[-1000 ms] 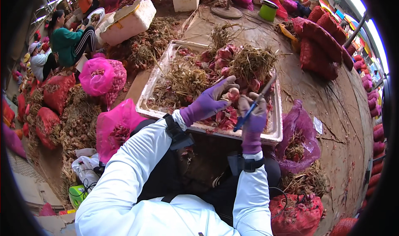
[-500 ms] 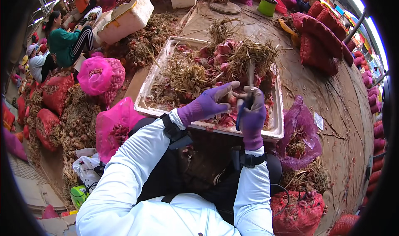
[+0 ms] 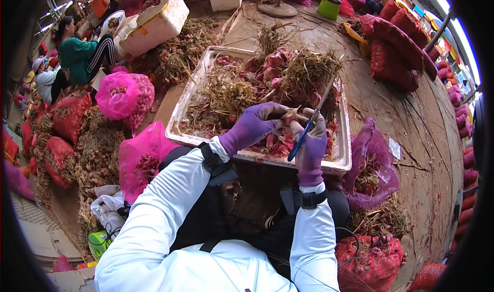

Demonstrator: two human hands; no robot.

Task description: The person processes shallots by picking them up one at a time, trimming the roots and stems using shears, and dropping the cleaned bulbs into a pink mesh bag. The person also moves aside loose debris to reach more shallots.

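Note:
Both of my hands wear purple gloves with greyish fingers and meet over the near side of a white foam tray (image 3: pixel 175 112). My left hand (image 3: pixel 256 126) is closed, pinching a small pinkish bulb (image 3: pixel 291 118) between thumb and fingers. My right hand (image 3: pixel 312 140) is wrapped around blue-handled scissors (image 3: pixel 300 147), its fingertips also at the bulb. The long metal blade slants up and right, away from the bulb. Under and beyond my hands lie pinkish-red bulbs (image 3: pixel 278 60), loose red skins and bundles of dry stalks (image 3: pixel 311 71).
A purple mesh bag (image 3: pixel 371 163) with dry trimmings stands right of the tray; a red mesh sack (image 3: pixel 369 258) sits nearer. Pink mesh bags (image 3: pixel 146 161) are on the left. Beyond them are stalk piles, a foam box (image 3: pixel 157 27) and a seated person in green (image 3: pixel 77 52).
My left hand has closed in toward the right hand and the bulb. The scissors have turned from pointing upright to slanting up and right, their blue handle now showing more.

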